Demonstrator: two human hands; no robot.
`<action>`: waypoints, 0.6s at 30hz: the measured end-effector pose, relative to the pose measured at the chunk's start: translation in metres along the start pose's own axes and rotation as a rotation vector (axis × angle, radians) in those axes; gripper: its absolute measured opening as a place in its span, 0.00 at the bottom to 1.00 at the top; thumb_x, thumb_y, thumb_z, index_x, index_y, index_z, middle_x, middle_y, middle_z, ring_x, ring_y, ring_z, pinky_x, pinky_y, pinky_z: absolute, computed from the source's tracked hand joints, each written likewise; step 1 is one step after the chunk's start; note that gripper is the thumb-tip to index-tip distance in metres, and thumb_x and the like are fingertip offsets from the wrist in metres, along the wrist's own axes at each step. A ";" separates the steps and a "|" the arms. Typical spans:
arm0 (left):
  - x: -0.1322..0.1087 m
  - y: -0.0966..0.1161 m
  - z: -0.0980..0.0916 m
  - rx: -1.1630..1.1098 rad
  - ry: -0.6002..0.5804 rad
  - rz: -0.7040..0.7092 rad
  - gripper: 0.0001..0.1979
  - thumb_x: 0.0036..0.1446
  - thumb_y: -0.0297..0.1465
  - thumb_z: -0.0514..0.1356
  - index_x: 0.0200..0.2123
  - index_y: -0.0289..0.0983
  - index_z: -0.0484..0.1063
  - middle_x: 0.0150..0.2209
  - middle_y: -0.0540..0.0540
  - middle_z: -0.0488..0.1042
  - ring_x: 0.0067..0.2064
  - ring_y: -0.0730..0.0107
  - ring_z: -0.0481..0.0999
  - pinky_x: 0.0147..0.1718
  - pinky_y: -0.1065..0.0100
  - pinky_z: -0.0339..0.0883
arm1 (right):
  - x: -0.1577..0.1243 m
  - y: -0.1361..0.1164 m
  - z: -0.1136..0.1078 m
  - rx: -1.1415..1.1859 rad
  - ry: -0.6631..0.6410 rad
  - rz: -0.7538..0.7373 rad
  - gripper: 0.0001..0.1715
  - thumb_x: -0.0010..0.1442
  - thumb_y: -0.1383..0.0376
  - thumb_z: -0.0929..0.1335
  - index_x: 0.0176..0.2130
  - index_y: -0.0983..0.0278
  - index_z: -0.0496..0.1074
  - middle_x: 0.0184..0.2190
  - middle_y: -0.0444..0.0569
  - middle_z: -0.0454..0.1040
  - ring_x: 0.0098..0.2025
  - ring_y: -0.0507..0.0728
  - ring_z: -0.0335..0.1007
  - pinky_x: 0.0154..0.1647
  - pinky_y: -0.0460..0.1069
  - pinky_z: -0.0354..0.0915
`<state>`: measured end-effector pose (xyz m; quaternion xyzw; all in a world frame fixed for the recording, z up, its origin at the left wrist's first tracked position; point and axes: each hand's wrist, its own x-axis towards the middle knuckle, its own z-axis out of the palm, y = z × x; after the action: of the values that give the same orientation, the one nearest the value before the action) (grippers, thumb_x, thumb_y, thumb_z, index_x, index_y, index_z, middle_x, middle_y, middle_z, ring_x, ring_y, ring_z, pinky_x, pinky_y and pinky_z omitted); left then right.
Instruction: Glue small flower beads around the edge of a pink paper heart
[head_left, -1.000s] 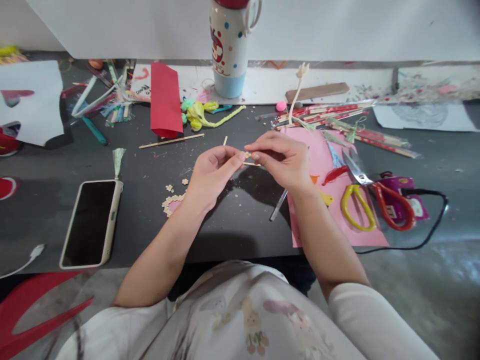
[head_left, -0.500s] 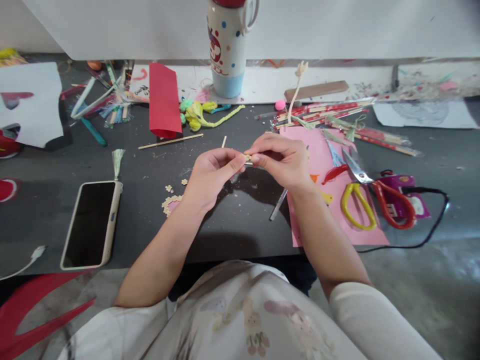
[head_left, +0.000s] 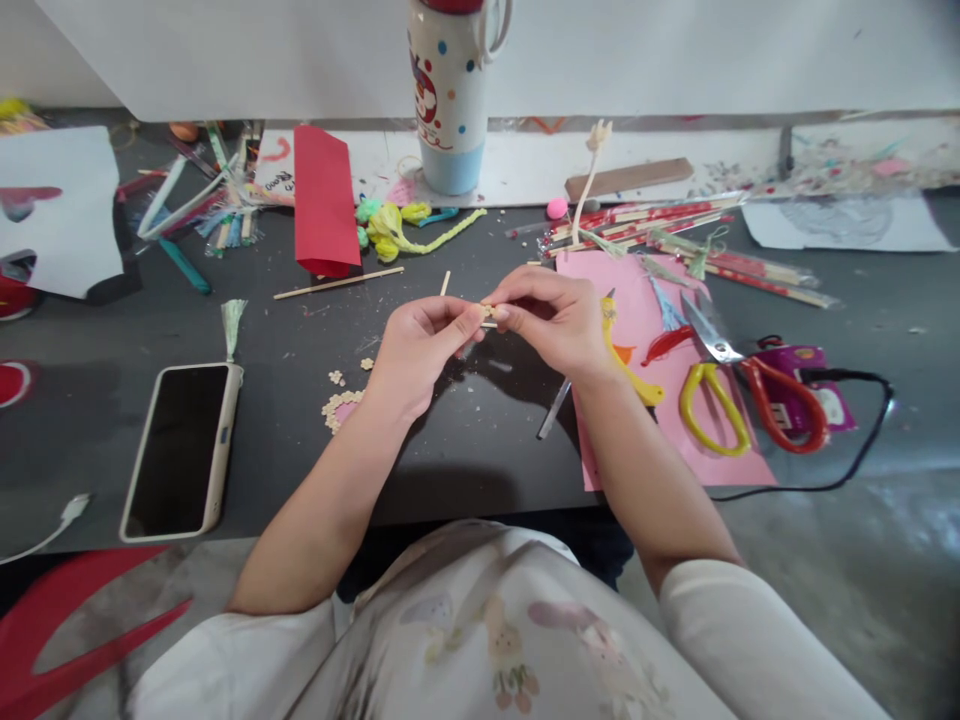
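Observation:
Both hands meet above the middle of the dark table (head_left: pixel 480 440). My left hand (head_left: pixel 420 350) is closed round a thin wooden stick (head_left: pixel 445 284), whose tip pokes up behind the fingers. My right hand (head_left: pixel 551 320) pinches a tiny cream flower-shaped piece (head_left: pixel 488 311) against that stick, between the two thumbs. More small cream flower pieces (head_left: pixel 337 405) lie on the table just left of my left wrist.
A phone (head_left: pixel 180 445) lies at the left. Scissors with yellow and red handles (head_left: pixel 739 385) rest on pink paper (head_left: pixel 652 400) at the right, beside a black cable (head_left: pixel 855 440). A dotted bottle (head_left: pixel 450 95), folded red paper (head_left: pixel 322 200) and bundled sticks (head_left: pixel 675 235) stand behind.
My hands have drawn closer together, the pinch tightening on the small piece at the stick. The view has shifted slightly; nothing on the table has moved.

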<state>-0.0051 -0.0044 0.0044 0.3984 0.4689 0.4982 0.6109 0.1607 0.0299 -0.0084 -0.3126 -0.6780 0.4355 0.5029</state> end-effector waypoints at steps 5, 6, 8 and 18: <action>0.000 -0.002 0.001 -0.004 0.013 0.003 0.16 0.45 0.44 0.73 0.27 0.37 0.78 0.24 0.51 0.75 0.23 0.80 0.66 0.25 0.73 0.61 | 0.001 -0.001 0.000 0.005 0.010 0.033 0.14 0.55 0.53 0.75 0.33 0.62 0.79 0.31 0.46 0.77 0.31 0.50 0.72 0.29 0.45 0.68; 0.001 -0.002 0.001 -0.003 0.018 0.000 0.15 0.46 0.43 0.72 0.27 0.37 0.78 0.24 0.51 0.75 0.23 0.80 0.67 0.25 0.73 0.61 | 0.001 0.000 0.000 0.007 0.009 0.029 0.14 0.56 0.53 0.75 0.33 0.62 0.79 0.31 0.46 0.77 0.31 0.50 0.72 0.29 0.45 0.68; 0.001 -0.002 0.001 -0.003 0.022 -0.008 0.14 0.46 0.42 0.72 0.27 0.37 0.78 0.24 0.51 0.75 0.24 0.80 0.68 0.26 0.73 0.62 | 0.001 0.001 -0.002 0.021 0.005 0.023 0.13 0.56 0.55 0.75 0.33 0.62 0.79 0.31 0.45 0.77 0.31 0.49 0.72 0.29 0.44 0.69; 0.001 0.000 -0.001 0.002 0.010 0.012 0.12 0.45 0.39 0.73 0.29 0.37 0.80 0.25 0.50 0.76 0.25 0.80 0.69 0.26 0.75 0.62 | 0.002 0.015 -0.006 0.060 0.079 0.084 0.14 0.57 0.51 0.73 0.35 0.58 0.79 0.31 0.42 0.76 0.27 0.48 0.70 0.29 0.47 0.70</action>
<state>-0.0057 -0.0029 0.0042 0.3993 0.4701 0.5032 0.6053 0.1656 0.0397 -0.0205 -0.3426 -0.6307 0.4636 0.5195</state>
